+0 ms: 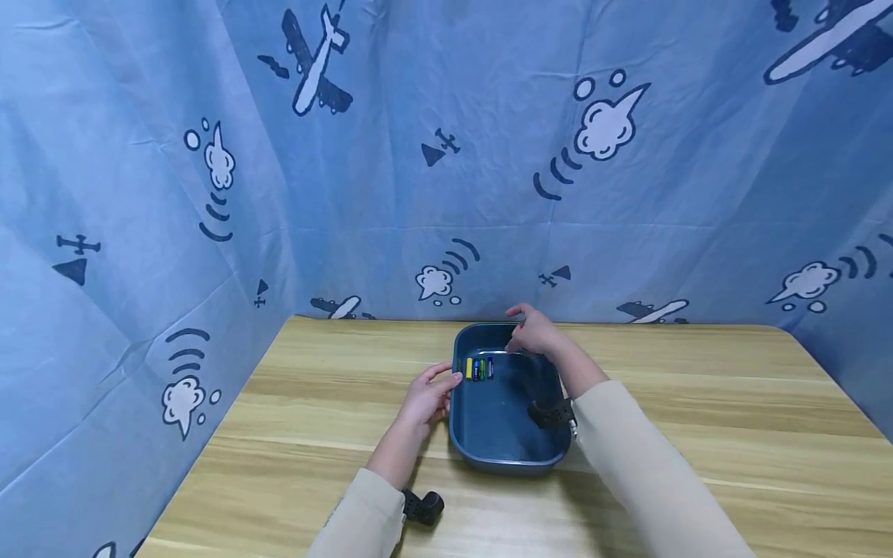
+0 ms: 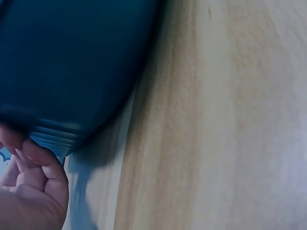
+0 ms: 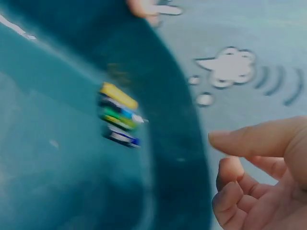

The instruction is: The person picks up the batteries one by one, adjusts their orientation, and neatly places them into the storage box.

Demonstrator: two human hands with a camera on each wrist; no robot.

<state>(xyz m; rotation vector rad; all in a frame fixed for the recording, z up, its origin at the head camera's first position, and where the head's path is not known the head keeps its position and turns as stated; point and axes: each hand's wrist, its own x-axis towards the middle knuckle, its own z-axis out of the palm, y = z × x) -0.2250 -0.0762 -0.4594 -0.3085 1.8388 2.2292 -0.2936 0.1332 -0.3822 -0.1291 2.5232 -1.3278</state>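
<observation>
A dark blue plastic bin (image 1: 505,418) lies on the table with its hollow side up. Near its far left corner, several small batteries (image 1: 478,369) lie side by side on the bottom, in yellow, green and blue. My left hand (image 1: 431,391) holds the bin's left wall, thumb at the rim and fingers outside. In the left wrist view, the curled left fingers (image 2: 45,158) meet the bin's ridged corner. Over the far right part of the bin hovers my right hand (image 1: 537,333), fingers loosely bent. In the right wrist view nothing shows between its thumb and fingers.
The wood-grain table (image 1: 698,403) extends on both sides of the bin. Behind it and at the sides hangs a blue cloth (image 1: 502,178) printed with planes and clouds. A black wrist camera (image 1: 423,508) sits on the left wrist, another (image 1: 549,414) on the right.
</observation>
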